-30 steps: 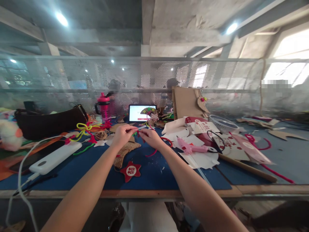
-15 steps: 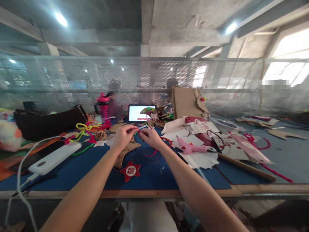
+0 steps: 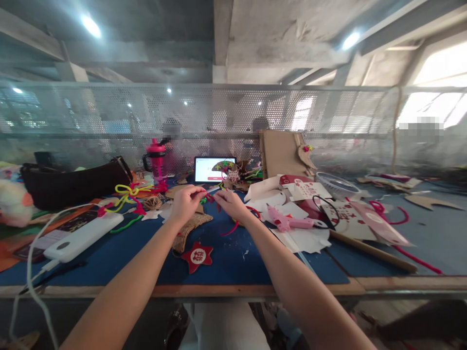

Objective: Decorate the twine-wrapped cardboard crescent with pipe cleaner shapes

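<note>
My left hand (image 3: 184,204) and my right hand (image 3: 231,204) meet over the middle of the blue mat (image 3: 233,272), fingertips pinched. Between them is a small twist of red and green pipe cleaner (image 3: 208,199), and both hands grip it. Its exact shape is partly hidden by the fingers. Just below my left hand lies a brown, rope-covered crescent (image 3: 192,229). Nearer to me rests a red star (image 3: 197,256) with a white round emblem. A loose red pipe cleaner (image 3: 230,229) curves beneath my right hand.
At right, a pink glue gun (image 3: 288,219) lies on paper scraps, beside a cardboard tube (image 3: 372,251). To the left are a white power bank (image 3: 83,236) with a cable, a dark pouch (image 3: 76,181) and a pink tumbler (image 3: 157,160). A lit tablet (image 3: 204,170) stands behind.
My fingertips have drawn slightly apart, and more of the red and green twist shows between them. The phone screen beside the power bank, dark before, is now lit.
</note>
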`<state>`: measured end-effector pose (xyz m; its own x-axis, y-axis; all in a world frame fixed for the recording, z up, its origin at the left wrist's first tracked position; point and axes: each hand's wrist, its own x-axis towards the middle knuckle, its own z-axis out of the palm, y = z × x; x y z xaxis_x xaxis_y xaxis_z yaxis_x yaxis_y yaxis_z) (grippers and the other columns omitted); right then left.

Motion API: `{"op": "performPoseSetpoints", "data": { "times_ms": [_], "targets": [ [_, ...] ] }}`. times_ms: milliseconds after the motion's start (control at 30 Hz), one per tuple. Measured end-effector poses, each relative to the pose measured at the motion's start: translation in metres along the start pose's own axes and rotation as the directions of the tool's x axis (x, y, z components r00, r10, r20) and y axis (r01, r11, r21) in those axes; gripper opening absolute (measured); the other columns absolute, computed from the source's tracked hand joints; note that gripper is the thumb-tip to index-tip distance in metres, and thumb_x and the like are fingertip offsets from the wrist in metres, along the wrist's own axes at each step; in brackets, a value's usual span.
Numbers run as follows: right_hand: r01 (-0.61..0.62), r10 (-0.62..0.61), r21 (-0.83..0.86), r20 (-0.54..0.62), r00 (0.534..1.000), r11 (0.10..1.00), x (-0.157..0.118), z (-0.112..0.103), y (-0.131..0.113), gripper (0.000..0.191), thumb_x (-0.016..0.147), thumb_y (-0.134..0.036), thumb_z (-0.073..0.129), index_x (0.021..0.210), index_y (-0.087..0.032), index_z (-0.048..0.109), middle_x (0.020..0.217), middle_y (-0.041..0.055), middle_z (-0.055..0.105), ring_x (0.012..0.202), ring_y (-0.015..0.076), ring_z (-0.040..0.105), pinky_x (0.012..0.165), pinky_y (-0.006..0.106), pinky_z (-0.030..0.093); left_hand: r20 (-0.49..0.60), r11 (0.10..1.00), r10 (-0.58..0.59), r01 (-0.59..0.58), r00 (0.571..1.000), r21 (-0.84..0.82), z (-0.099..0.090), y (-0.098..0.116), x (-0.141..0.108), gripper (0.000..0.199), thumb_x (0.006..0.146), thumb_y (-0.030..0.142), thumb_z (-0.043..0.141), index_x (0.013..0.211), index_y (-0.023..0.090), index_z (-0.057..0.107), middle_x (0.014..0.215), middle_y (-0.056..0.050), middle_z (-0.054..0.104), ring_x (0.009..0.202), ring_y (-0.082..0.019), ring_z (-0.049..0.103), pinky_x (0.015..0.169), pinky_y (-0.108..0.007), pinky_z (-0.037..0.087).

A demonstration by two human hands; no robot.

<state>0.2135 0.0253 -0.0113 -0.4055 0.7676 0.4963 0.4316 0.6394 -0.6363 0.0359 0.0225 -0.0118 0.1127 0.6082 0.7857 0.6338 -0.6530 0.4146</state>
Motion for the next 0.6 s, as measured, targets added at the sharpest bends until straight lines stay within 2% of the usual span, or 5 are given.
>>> {"op": "performPoseSetpoints", "data": {
  "times_ms": [133,233,400,600],
  "targets": [
    [0.003,-0.003,-0.045,-0.003,1.000,0.999,-0.0022,-0.0032,-0.0051,0.022,0.087,-0.026,0.043,0.071,-0.017,0.056,0.057,-0.0016,0.057,0.055,0.0111,0.050,0.059,0.022,0.034,-0.005,1.000,0.014,-0.013,1.000,0.025,0.0006,-0.0026,0.0001,0.017,0.080,0.029,0.059,0.079,0.016,0.071,0.078,-0.007,0.069,0.069,-0.018,0.060,0.061,-0.025,0.043],
    [0.039,-0.037,-0.081,0.029,0.999,0.996,-0.0032,-0.0014,-0.0055,0.020,0.087,-0.026,0.043,0.079,-0.017,0.059,0.057,-0.0021,0.056,0.055,0.0107,0.049,0.058,0.022,0.033,-0.003,0.998,0.045,-0.044,0.999,0.052,0.0010,-0.0037,0.0000,0.017,0.080,0.030,0.061,0.079,0.016,0.070,0.077,-0.007,0.068,0.068,-0.017,0.060,0.061,-0.025,0.043],
    [0.097,-0.091,-0.140,0.050,0.995,0.985,-0.0032,-0.0002,-0.0013,0.017,0.082,-0.026,0.051,0.090,-0.016,0.062,0.072,0.0006,0.062,0.064,0.0117,0.052,0.060,0.021,0.034,0.021,0.991,0.078,-0.080,0.997,0.108,-0.0001,-0.0049,0.0001,0.013,0.080,0.025,0.060,0.078,0.017,0.070,0.076,-0.005,0.068,0.069,-0.017,0.060,0.064,-0.026,0.043],
    [0.147,-0.132,-0.435,0.064,0.989,0.888,-0.0059,-0.0065,-0.0078,0.025,0.088,-0.028,0.044,0.104,-0.021,0.063,0.085,0.0029,0.067,0.071,0.0143,0.056,0.063,0.023,0.033,0.060,0.982,0.058,-0.067,0.997,0.174,-0.0018,-0.0035,-0.0001,0.011,0.080,0.024,0.060,0.077,0.017,0.068,0.077,-0.005,0.067,0.073,-0.018,0.060,0.069,-0.028,0.044]
  ]
}}
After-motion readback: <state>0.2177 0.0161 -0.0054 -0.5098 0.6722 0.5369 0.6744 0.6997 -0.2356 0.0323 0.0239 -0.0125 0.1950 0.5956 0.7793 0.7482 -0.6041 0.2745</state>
